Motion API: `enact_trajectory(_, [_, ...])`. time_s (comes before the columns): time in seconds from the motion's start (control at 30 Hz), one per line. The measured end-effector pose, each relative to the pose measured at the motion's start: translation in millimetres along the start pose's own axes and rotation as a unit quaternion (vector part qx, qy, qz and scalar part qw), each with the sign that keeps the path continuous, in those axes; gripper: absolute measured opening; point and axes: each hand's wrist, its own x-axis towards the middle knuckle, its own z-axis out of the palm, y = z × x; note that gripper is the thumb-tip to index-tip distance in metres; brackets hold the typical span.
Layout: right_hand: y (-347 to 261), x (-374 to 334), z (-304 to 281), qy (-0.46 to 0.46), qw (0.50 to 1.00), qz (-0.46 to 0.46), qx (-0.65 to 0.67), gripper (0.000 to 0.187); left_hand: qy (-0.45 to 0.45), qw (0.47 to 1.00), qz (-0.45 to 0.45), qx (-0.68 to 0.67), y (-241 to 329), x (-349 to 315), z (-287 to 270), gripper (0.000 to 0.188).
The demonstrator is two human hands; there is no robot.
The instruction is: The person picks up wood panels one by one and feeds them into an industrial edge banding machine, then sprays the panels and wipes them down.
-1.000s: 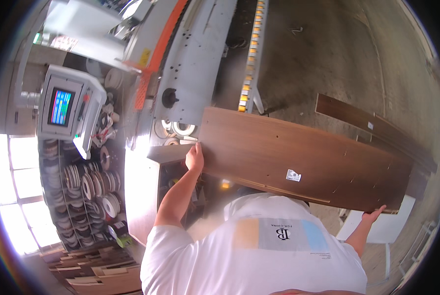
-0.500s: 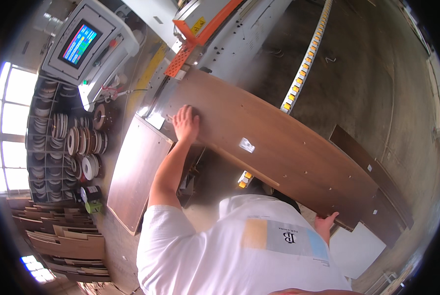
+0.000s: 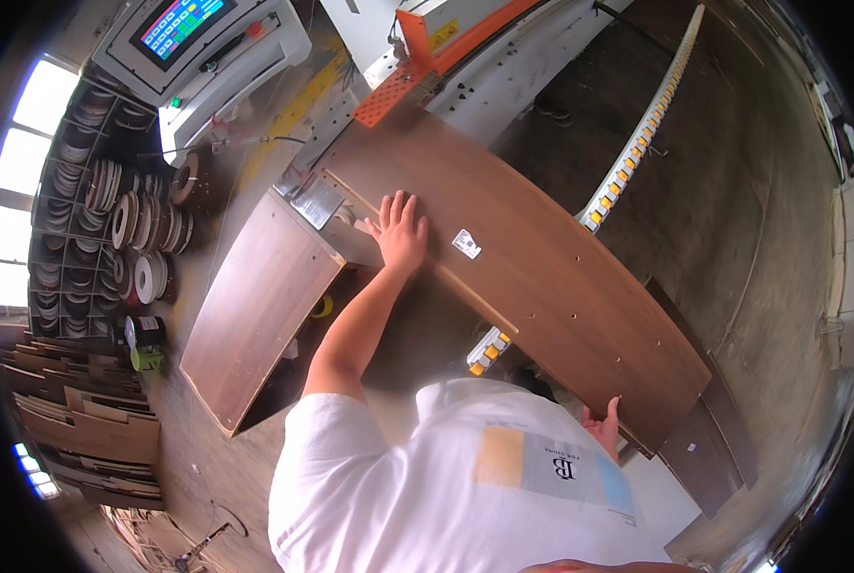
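A long brown wood-grain panel [image 3: 542,286] lies slantwise in front of me, its far left end under the orange guard [image 3: 385,99] of a machine. My left hand [image 3: 403,237] rests flat on the panel near its inner edge, fingers spread. A small white label [image 3: 466,244] sticks to the surface just right of that hand. At the panel's near right end, my right hand [image 3: 603,428] grips the edge, thumb up at the top face and the other fingers mostly hidden. Several small drilled holes dot the board.
A roller rail [image 3: 628,167] with yellow rollers runs beneath the panel. Left stands a brown wood-grain cabinet-like piece [image 3: 265,306]. Beyond are a control console [image 3: 245,72], edging rolls [image 3: 145,224] and stacked boards [image 3: 74,411]. More dark panels [image 3: 704,449] lean at right.
The panel has slid left, farther under the orange guard. The label is now closer to my left hand, which stays flat on the board. My right hand has travelled with the near end.
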Motion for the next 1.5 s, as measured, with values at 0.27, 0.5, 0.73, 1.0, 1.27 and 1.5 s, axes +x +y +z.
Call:
enact_trajectory(0.27, [-35.8, 44.8, 11.6, 0.068, 0.998, -0.001, -0.014, 0.048, 0.037, 0.998, 0.001, -0.045, 24.7, 30.7, 20.4, 0.049])
enact_trajectory(0.5, [-79.1, 88.8, 38.3, 0.081, 0.997, -0.014, -0.013, 0.046, 0.068, 0.995, 0.008, -0.067, 57.4, 71.7, 47.0, 0.049])
enact_trajectory(0.73, [-124.3, 131.0, 68.3, 0.055, 0.996, -0.052, -0.041, 0.045, 0.053, 0.986, 0.021, -0.154, 73.5, 113.0, 67.2, 0.047])
enact_trajectory(1.0, [-125.7, 131.7, 98.1, 0.032, 0.979, -0.119, -0.165, 0.082, 0.241, 0.867, -0.140, -0.413, -93.7, 157.3, 8.9, 0.027])
enact_trajectory(1.27, [-101.0, 87.7, 45.8, 0.024, 0.917, -0.060, -0.394, 0.065, 0.314, 0.723, -0.390, -0.475, -330.5, 230.6, -88.0, 0.045])
enact_trajectory(1.5, [-101.2, 54.5, -0.3, 0.123, 0.872, -0.034, -0.473, 0.037, 0.229, 0.714, -0.425, -0.507, -362.1, 281.3, -126.6, 0.041])
